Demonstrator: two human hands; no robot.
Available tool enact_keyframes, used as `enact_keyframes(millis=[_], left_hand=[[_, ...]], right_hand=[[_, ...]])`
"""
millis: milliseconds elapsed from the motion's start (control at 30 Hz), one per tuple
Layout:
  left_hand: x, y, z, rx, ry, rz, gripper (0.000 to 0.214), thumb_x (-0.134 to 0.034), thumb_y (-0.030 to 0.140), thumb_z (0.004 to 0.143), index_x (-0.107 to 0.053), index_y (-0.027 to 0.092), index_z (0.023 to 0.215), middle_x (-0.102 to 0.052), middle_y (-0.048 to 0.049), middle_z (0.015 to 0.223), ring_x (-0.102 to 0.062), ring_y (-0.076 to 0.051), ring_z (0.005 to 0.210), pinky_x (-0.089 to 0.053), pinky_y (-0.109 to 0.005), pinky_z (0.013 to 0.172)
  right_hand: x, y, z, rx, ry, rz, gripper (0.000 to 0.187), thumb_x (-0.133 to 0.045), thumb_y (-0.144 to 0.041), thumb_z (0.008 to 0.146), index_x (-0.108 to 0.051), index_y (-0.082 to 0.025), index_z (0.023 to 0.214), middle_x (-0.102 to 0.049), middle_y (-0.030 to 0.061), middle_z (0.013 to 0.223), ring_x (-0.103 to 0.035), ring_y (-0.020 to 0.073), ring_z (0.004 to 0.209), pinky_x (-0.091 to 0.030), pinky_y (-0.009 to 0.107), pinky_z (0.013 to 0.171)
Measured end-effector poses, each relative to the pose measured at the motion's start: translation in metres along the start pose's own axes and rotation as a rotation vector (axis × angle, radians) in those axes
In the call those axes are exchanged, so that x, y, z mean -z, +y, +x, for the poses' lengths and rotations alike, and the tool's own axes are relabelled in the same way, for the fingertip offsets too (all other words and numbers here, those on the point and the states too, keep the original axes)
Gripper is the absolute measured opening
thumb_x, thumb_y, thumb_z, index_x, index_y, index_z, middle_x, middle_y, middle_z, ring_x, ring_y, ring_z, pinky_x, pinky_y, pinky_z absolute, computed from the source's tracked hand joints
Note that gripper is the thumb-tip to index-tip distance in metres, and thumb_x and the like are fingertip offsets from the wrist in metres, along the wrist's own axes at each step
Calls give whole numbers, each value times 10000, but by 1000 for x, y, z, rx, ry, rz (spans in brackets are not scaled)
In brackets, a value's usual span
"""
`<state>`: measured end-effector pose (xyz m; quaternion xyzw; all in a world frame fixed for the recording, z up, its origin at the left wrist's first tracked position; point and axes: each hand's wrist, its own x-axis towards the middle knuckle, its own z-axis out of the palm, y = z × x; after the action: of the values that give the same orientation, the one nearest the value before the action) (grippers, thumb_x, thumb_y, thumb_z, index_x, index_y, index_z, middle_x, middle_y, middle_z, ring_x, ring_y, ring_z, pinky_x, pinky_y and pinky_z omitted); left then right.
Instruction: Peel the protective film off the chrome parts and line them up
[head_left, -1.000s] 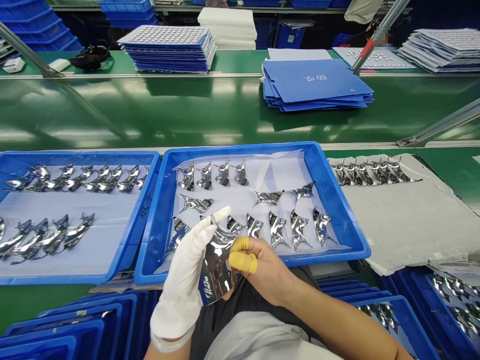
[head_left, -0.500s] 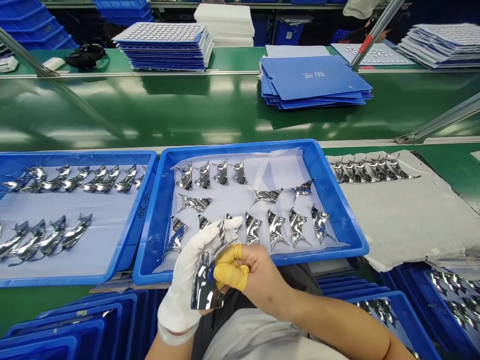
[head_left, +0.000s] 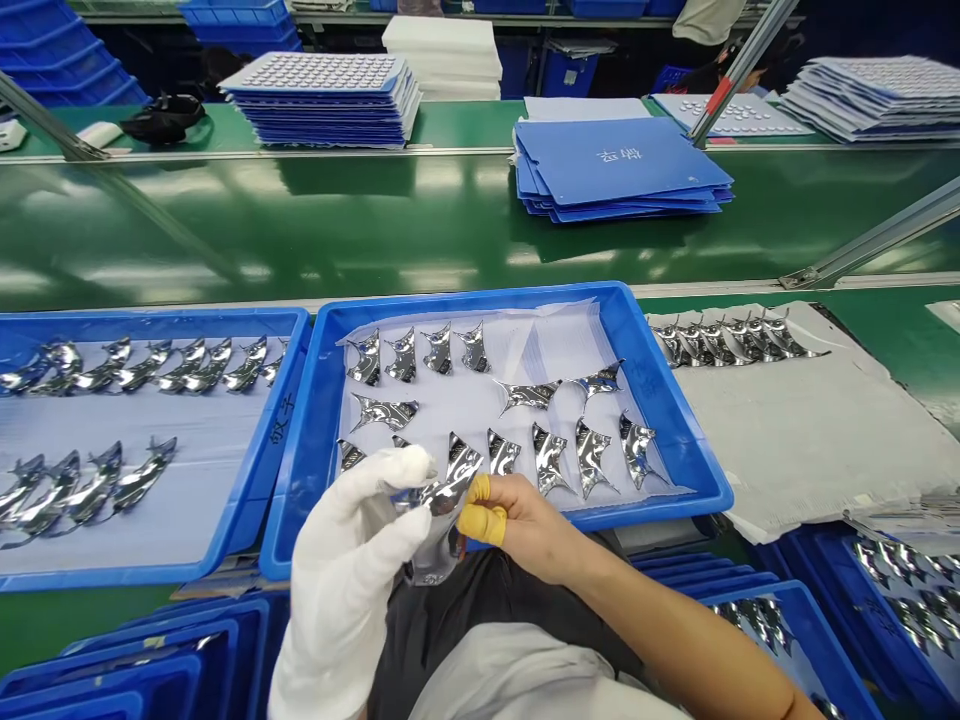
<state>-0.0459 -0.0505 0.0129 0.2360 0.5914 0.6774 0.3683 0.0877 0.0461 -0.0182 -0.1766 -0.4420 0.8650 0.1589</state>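
My left hand (head_left: 349,555), in a white glove, and my right hand (head_left: 517,525), bare with yellow finger cots, both grip one shiny chrome curved part (head_left: 439,520) just in front of my body. The part is tilted nearly edge-on to the camera. Right behind it stands the middle blue tray (head_left: 671,420), lined with white foam and holding several more chrome parts (head_left: 559,455) in rows.
A second blue tray (head_left: 259,500) with several chrome parts sits to the left. More parts lie on a grey foam sheet (head_left: 810,440) at the right. Behind runs a green conveyor (head_left: 375,220) carrying a stack of blue sheets (head_left: 619,165). Blue bins (head_left: 772,610) stand below.
Both hands turned the chrome part from showing its broad face to lying nearly edge-on, and the gloved left hand dropped lower and shifted left.
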Motion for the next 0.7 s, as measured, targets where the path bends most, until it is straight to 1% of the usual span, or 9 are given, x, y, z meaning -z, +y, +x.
enact_keyframes(millis=[100,233,300,400,433,500,567,600,700], left_hand=[[4,0,-7,-60,-36,38,310,-768,206,778,-726,327,1061,-683,29,1118,-618,-160,1079,-518,-231,958],[4,0,-8,-86,-17,92,314,-777,213,770,-734,334,1056,-690,27,1124,-617,-169,1095,-515,-235,970],[4,1,-6,-40,33,110,296,-780,245,771,-743,331,1051,-707,22,1124,-638,-170,1075,-524,-214,942],[6,0,-2,73,92,94,325,-764,308,788,-736,321,1111,-717,3,1146,-657,-190,1066,-529,-223,933],[7,-1,-2,98,88,88,354,-757,321,793,-725,311,1146,-718,-7,1150,-657,-200,1071,-523,-231,946],[10,-4,0,125,55,74,396,-727,330,821,-695,285,1213,-708,-28,1180,-644,-209,1104,-497,-236,981],[12,-8,1,130,13,42,413,-702,319,842,-672,268,1251,-680,-40,1242,-621,-209,1150,-477,-224,995],[13,-9,1,136,-5,29,418,-692,319,851,-663,262,1264,-665,-45,1270,-612,-210,1167,-476,-218,991],[10,-10,6,188,-72,41,479,-689,322,856,-611,270,1326,-603,-49,1361,-558,-233,1246,-468,-246,1011]], right_hand=[[3,5,3,17,9,-44,414,-754,-518,772,-595,-144,691,-538,-17,692,-519,95,681,-451,224,700],[5,8,2,19,10,-87,413,-730,-547,783,-630,-151,725,-563,-6,712,-522,115,704,-448,246,714],[5,3,-1,104,7,-188,378,-694,-531,829,-661,-159,768,-587,7,734,-525,120,695,-451,252,704],[3,-10,-7,316,-4,-485,302,-572,-444,951,-705,-188,861,-650,34,786,-522,136,716,-437,280,751],[1,-14,-9,373,-9,-574,286,-539,-408,977,-709,-194,895,-672,42,814,-519,140,725,-427,290,773],[-2,-20,-12,427,-18,-673,251,-518,-350,996,-705,-192,942,-696,53,857,-514,142,735,-411,296,790],[-5,-20,-13,423,-1,-675,209,-541,-311,983,-698,-181,936,-688,52,843,-515,140,739,-408,287,772],[-6,-19,-13,390,15,-636,192,-559,-301,969,-694,-176,913,-674,47,825,-519,138,741,-410,279,757],[-7,-11,-11,175,100,-322,174,-641,-318,890,-657,-163,813,-616,16,763,-506,117,690,-403,249,685]])
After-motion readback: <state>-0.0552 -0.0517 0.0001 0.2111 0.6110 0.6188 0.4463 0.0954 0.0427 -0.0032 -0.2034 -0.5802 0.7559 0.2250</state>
